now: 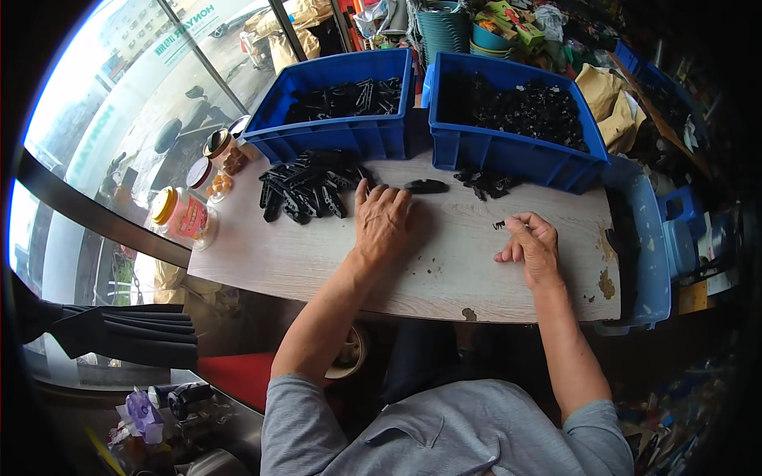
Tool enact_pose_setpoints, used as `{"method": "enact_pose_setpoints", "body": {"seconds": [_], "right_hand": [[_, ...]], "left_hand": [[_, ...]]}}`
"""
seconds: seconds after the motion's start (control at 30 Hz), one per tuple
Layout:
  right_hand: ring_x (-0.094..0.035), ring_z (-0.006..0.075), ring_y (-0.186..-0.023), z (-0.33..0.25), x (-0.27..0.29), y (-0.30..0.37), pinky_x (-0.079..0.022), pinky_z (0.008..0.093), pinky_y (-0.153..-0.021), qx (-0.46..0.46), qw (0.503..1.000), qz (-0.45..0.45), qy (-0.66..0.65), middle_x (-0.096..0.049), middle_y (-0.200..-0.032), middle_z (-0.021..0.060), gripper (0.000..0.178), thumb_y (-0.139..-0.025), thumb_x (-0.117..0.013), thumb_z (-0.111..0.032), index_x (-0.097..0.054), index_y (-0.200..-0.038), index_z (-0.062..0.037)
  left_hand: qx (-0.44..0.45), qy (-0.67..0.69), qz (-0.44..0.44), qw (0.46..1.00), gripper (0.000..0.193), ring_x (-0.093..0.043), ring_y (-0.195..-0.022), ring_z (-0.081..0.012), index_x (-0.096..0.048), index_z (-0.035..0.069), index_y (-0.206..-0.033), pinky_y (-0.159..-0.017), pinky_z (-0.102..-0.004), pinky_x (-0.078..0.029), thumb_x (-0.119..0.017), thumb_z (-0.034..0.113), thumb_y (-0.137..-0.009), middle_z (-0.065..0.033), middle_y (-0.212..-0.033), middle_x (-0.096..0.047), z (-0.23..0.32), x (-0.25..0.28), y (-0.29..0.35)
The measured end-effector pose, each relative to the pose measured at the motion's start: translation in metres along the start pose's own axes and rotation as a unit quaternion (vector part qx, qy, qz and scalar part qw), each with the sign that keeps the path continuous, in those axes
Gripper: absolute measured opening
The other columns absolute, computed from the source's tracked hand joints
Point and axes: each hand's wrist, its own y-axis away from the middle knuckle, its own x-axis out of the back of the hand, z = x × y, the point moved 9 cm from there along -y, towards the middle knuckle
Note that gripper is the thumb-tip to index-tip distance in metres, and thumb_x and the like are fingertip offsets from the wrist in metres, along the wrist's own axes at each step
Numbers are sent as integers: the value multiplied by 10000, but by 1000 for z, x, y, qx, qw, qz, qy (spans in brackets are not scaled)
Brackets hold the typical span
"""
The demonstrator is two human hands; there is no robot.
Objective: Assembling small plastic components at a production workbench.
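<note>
My left hand [382, 218] rests on the table, palm down, fingers reaching forward and slightly apart. Its fingertips meet the right edge of a heap of long black plastic pieces [305, 186]; whether a piece lies under them is hidden. Just right of those fingers lies a single long black piece [427, 186]. Over the table's right half, my right hand [530, 247] pinches a small black toothed plastic part [498, 225] between thumb and forefinger, the other fingers curled. Beyond it is a small pile of similar little black parts [484, 184].
Along the table's far side stand a blue crate [333, 131] of long black pieces and another blue crate [508, 155] of small black parts. Several jars, one yellow-lidded [184, 216], line the left edge by the window. A light-blue tub [647, 246] adjoins the table's [444, 270] right end.
</note>
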Motion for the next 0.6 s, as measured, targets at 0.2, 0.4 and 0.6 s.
{"method": "enact_pose_setpoints", "body": {"seconds": [0.2,0.4,0.6], "right_hand": [[-513,112,-454,1,2,3,-590,380,-553,27,1000,-9,-7,-465,-499,-5,157,-900,-682,-189,-613,-902,-48],[-519,111,-462,-2,2,4,-594,382,-566,35,999,-3,-5,-468,-502,-6,139,-902,-677,-176,-611,-893,-55],[-525,112,-469,2,4,5,-598,388,-579,36,999,-2,-12,-464,-504,-7,127,-898,-679,-169,-611,-896,-61]], "left_hand": [[79,15,39,996,237,-561,-931,-312,-660,108,-1034,-850,-453,-412,-666,210,-820,-104,-902,-639,0,10,-7],[82,103,68,989,282,-548,-952,-328,-671,86,-1044,-831,-448,-440,-697,241,-809,-125,-952,-633,23,-1,-14],[101,104,15,989,221,-582,-916,-327,-692,73,-995,-825,-411,-466,-699,221,-830,-106,-983,-659,16,-24,-18]]}}
